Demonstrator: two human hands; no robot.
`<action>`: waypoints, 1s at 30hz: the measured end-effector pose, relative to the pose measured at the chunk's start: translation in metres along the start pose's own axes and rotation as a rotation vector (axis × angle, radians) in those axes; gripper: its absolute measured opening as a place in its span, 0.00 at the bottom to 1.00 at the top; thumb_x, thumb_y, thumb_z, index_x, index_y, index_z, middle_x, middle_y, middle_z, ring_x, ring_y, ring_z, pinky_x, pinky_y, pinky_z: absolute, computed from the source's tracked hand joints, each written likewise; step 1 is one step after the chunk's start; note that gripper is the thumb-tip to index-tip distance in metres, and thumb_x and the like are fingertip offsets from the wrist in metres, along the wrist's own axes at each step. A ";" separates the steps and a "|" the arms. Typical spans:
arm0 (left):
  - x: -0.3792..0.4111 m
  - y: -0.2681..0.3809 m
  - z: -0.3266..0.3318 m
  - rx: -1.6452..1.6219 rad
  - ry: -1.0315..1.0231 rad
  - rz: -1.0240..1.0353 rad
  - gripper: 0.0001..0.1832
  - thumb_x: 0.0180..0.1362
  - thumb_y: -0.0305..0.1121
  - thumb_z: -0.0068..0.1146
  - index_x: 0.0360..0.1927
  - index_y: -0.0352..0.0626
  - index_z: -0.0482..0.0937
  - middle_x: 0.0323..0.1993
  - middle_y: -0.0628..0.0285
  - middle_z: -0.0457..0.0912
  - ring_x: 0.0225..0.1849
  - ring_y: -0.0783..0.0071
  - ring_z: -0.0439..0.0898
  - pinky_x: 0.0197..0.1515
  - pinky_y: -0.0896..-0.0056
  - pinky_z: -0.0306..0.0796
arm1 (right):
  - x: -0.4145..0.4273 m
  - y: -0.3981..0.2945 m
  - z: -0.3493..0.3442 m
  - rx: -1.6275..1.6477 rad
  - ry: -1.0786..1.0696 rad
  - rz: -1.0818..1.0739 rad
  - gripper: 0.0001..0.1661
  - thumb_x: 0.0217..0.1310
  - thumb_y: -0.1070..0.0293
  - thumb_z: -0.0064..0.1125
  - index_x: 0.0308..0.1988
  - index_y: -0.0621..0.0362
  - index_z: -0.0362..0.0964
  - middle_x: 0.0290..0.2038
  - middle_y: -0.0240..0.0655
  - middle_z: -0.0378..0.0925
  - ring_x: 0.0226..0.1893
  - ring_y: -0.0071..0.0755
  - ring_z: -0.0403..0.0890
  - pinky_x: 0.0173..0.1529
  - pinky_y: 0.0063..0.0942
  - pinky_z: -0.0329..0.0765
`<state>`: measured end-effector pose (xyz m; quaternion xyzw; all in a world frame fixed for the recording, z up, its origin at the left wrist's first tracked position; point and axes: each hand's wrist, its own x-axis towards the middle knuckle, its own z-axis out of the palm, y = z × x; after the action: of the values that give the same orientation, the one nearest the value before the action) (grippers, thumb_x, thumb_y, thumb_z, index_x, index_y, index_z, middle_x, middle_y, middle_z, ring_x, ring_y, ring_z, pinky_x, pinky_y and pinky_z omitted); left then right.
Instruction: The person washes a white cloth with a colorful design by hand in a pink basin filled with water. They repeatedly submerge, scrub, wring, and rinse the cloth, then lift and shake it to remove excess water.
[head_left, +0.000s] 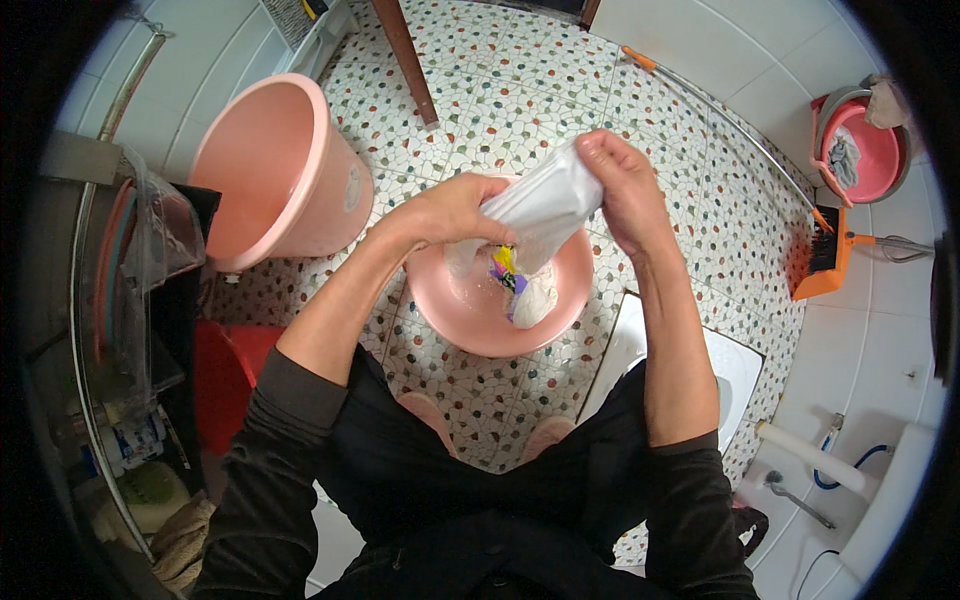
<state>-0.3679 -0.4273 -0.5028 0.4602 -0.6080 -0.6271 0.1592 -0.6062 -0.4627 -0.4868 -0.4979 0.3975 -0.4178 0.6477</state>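
Both hands stretch a wet white cloth (551, 199) between them above a pink plastic basin (499, 341) on the floor. My left hand (457, 210) grips the cloth's lower left part, thumb on top. My right hand (619, 180) pinches its upper right end. Part of the cloth hangs down into the basin. Inside the basin lie a crumpled off-white cloth (535, 304) and a piece with yellow, purple and black colours (508, 274). The hands and the white cloth hide the basin's far side.
A large pink bucket (352, 202) stands tilted in view at the left, with a red container (232, 360) nearer me. A brown wooden leg (409, 67) stands beyond. At the right are a squat toilet (739, 367), an orange dustpan (844, 259), a long-handled broom (739, 127) and a hanging pink basin (870, 150).
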 end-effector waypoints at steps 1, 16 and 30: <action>0.000 -0.005 -0.001 0.124 0.006 -0.024 0.23 0.54 0.29 0.69 0.54 0.35 0.81 0.45 0.59 0.87 0.48 0.71 0.83 0.55 0.68 0.74 | 0.002 -0.001 -0.006 0.102 0.070 -0.001 0.12 0.73 0.61 0.59 0.41 0.58 0.79 0.34 0.28 0.81 0.36 0.21 0.78 0.44 0.24 0.76; -0.022 0.008 -0.048 -0.228 0.475 0.073 0.17 0.72 0.46 0.54 0.45 0.42 0.83 0.39 0.66 0.84 0.43 0.78 0.77 0.52 0.71 0.70 | 0.019 -0.017 -0.101 0.567 0.449 -0.030 0.23 0.76 0.56 0.54 0.54 0.67 0.74 0.51 0.45 0.82 0.54 0.42 0.82 0.63 0.43 0.78; -0.005 0.039 -0.024 -0.644 0.205 0.366 0.16 0.74 0.43 0.54 0.50 0.40 0.81 0.40 0.68 0.84 0.40 0.84 0.81 0.46 0.78 0.77 | -0.003 0.019 0.013 -0.491 -0.129 -0.064 0.48 0.56 0.56 0.75 0.69 0.62 0.61 0.58 0.46 0.78 0.51 0.36 0.83 0.58 0.35 0.78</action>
<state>-0.3607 -0.4462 -0.4609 0.3307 -0.4331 -0.6979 0.4649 -0.5919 -0.4525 -0.5029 -0.6783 0.4288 -0.2964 0.5178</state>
